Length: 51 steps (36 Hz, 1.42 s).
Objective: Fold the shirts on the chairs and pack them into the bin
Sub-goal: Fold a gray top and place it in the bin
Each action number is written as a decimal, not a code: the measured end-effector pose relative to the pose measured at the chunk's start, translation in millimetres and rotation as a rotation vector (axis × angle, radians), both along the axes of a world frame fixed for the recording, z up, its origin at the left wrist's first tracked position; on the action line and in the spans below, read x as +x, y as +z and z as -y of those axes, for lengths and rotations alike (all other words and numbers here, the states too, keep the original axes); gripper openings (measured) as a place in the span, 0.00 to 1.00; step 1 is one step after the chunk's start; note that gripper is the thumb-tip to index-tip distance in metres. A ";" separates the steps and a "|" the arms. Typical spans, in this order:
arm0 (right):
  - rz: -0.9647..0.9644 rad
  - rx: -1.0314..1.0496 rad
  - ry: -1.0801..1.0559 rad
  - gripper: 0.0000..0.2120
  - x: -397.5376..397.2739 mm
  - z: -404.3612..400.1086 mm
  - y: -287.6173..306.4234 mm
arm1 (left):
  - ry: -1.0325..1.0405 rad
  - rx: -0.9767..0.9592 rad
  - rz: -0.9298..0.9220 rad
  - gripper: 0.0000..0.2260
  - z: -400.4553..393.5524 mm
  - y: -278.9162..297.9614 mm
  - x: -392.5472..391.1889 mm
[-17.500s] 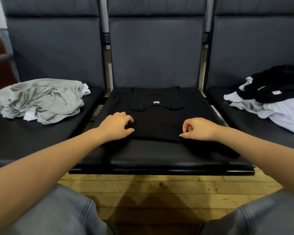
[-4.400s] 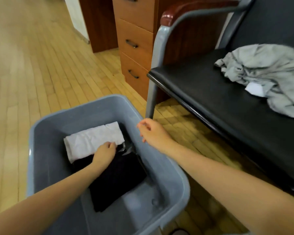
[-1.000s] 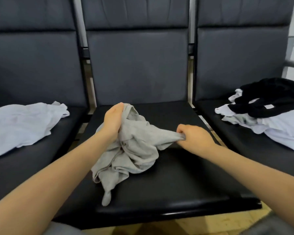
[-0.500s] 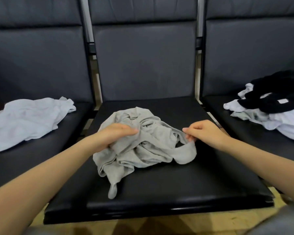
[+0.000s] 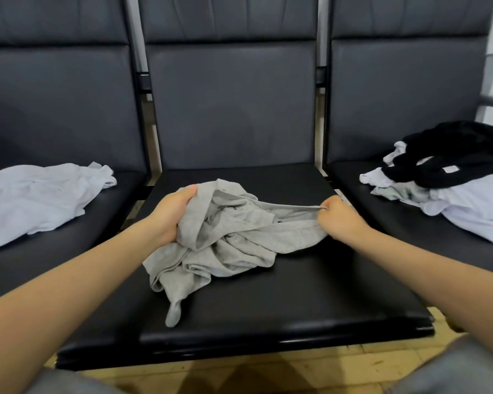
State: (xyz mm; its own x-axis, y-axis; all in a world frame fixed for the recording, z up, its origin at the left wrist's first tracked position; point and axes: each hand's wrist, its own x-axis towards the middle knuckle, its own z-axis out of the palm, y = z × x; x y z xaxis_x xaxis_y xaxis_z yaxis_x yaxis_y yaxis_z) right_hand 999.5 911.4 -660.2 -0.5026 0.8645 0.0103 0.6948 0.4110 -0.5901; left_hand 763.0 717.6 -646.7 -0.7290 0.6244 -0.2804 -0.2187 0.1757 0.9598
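A crumpled grey shirt [image 5: 225,237] lies on the seat of the middle chair [image 5: 310,294], between the person's two hands. The left hand [image 5: 170,214] has its fingers curled round a bunched fold at the shirt's left upper edge, thumb on top. The right hand [image 5: 339,220] pinches a hemmed edge of the same shirt, and the cloth runs taut from that pinch across toward the left hand (the rest sags in loose folds below and nearer the person). One twisted end of the shirt trails toward the front edge of the seat, below the left hand.

Well to the left of the left hand, a white shirt [image 5: 40,200] lies spread on the neighbouring chair. Well to the right of the right hand, the third chair carries a pile: a black garment [image 5: 453,157] on top of white shirts [image 5: 473,211], with a bit of grey cloth showing between them.
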 end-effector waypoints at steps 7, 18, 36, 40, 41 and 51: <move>-0.154 -0.569 -0.205 0.06 3.9 -8.0 11.8 | 0.056 0.103 -0.055 0.11 -6.3 2.9 8.6; -0.960 -1.408 -0.006 0.20 26.5 -5.2 49.5 | 0.106 0.258 0.006 0.12 -9.9 12.0 8.9; 0.166 -0.102 0.020 0.18 29.9 2.2 6.6 | 0.042 0.264 -0.082 0.16 19.7 18.2 7.5; 0.229 -0.140 -0.032 0.14 28.5 10.6 10.1 | 0.021 0.276 -0.090 0.17 24.8 23.3 11.7; 0.183 -0.188 -0.048 0.12 27.3 13.4 11.1 | 0.017 0.293 -0.082 0.17 26.3 25.6 12.5; -1.122 -1.053 0.152 0.05 0.6 30.2 147.2 | 0.067 0.622 -0.014 0.16 30.9 145.8 14.7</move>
State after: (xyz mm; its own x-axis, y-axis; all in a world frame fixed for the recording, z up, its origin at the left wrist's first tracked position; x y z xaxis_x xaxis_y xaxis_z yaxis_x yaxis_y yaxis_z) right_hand 1000.0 881.2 -513.0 -0.7343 0.6661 -0.1308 -0.2968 -0.4883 -0.8207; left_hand 777.7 686.7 -500.8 -0.7731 0.6206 0.1310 -0.1967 -0.4309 0.8807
